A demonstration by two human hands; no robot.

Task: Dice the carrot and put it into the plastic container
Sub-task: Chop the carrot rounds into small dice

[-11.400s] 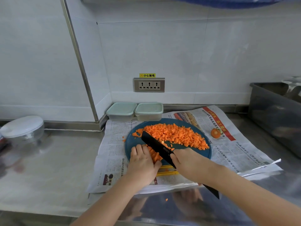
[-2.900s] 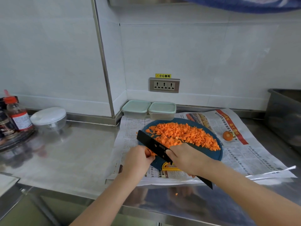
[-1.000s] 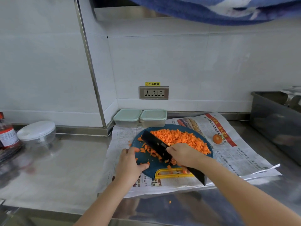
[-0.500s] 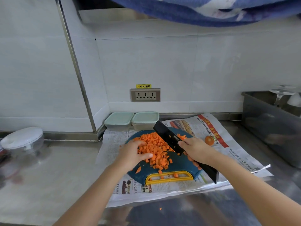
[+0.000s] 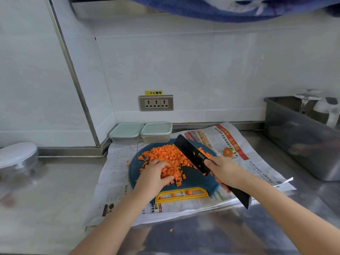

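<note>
A heap of diced carrot point(image 5: 171, 155) lies on a round blue cutting board point(image 5: 195, 179) with a yellow handle. My left hand point(image 5: 154, 175) is cupped against the near left side of the heap, fingers and thumb curled round a bunch of dice. My right hand point(image 5: 224, 170) grips a black knife point(image 5: 193, 155), its blade tilted up over the right edge of the heap. Two plastic containers with pale green lids on, one point(image 5: 126, 132) left of the other point(image 5: 156, 131), stand against the wall behind the board.
Newspaper point(image 5: 117, 181) lies under the board, with a carrot end point(image 5: 228, 152) on it at the right. A grey bin point(image 5: 301, 137) stands at the far right, a white-lidded bowl point(image 5: 17, 157) at the far left. A wall socket point(image 5: 156, 103) is above the containers.
Chopping has stopped. The knife swung from the left of the board to the right side of the heap, and my left hand moved up into the dice, which are now bunched together.
</note>
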